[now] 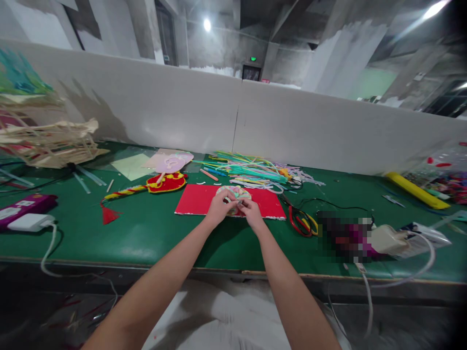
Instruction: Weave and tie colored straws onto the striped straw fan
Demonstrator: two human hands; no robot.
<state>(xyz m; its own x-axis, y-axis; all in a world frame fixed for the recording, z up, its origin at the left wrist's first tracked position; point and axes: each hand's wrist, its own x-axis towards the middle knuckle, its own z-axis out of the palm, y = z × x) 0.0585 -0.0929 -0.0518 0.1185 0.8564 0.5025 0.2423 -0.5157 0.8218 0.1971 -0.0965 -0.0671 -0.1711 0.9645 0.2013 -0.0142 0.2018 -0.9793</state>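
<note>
- At nine o'clock on the green table point(146, 243), a purple box point(25, 206) and a white charger point(31, 222) lie close together; the box has a pale label, too small to read.
- Toward ten o'clock, a red and yellow ornament point(166, 183) with a striped cord and a red tassel point(108, 214) lies flat, apart from the hands.
- At centre, the left hand point(219, 208) pinches the near edge of a small round craft piece point(233, 194), fingers closed on it, probably to steady it.
- The right hand point(251, 214) touches the same piece, fingertips together on its rim. The piece rests on a red sheet point(197, 200), which likely serves as a work mat.
- At one o'clock, coloured strips point(251, 171) lie heaped within reach.
- At three o'clock, a yellow bar point(416, 190) and a white plug point(386, 239) lie beside a blurred patch; no writing is legible.
</note>
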